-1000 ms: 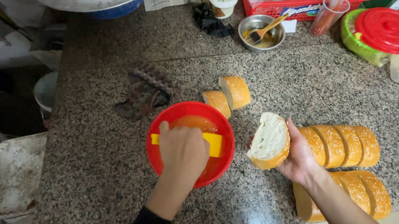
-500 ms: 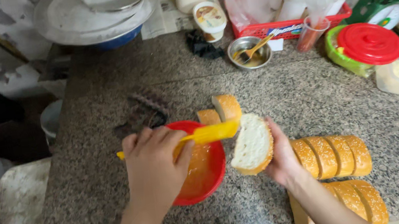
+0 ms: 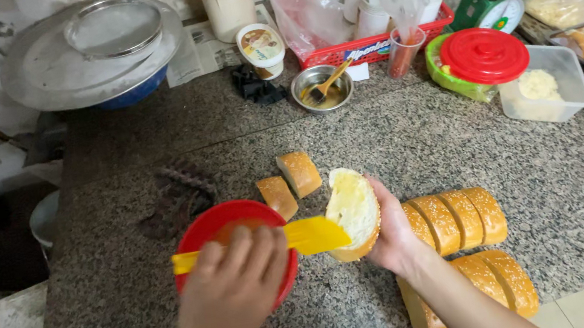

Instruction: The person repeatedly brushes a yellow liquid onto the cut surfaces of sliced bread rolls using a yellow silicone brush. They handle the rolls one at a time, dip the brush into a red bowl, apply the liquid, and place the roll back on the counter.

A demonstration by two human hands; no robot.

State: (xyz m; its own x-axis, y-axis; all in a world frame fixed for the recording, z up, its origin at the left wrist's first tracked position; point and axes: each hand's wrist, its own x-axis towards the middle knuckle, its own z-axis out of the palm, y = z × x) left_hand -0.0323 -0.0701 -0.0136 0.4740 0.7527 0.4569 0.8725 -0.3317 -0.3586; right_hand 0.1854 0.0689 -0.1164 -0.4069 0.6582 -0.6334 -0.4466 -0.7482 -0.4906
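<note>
head view: person at a speckled stone counter point(image 3: 455, 133), both hands over its front edge
step: spreading, as I judge it; yellow spreader point(image 3: 295, 238) blade tip sits on the cut face of the bread half point(image 3: 352, 210)
left hand point(image 3: 238, 293): closed around the spreader handle, knuckles up, over the red bowl point(image 3: 218, 221)
right hand point(image 3: 394, 237): fingers wrapped under and behind the bread half, cut face tilted toward the spreader
bread half: held up off the counter, just right of the red bowl, touching the spreader blade; face looks glossy yellow, coated at least in part
red bowl: near the counter's front edge, left of centre, partly hidden by the left hand; contents look orange-yellow
next move needs: likely a steady tilt of the bread and a light stroke so the blade wipes across without tearing the crumb
sliced loaves point(image 3: 456, 218): two rows by the front edge, right of the right hand, just beside the wrist
two bread ends point(image 3: 291, 183): behind the bowl, mid-counter
back edge: small metal bowl point(image 3: 322, 88) with a spoon, red-lidded tub point(image 3: 479, 58)
</note>
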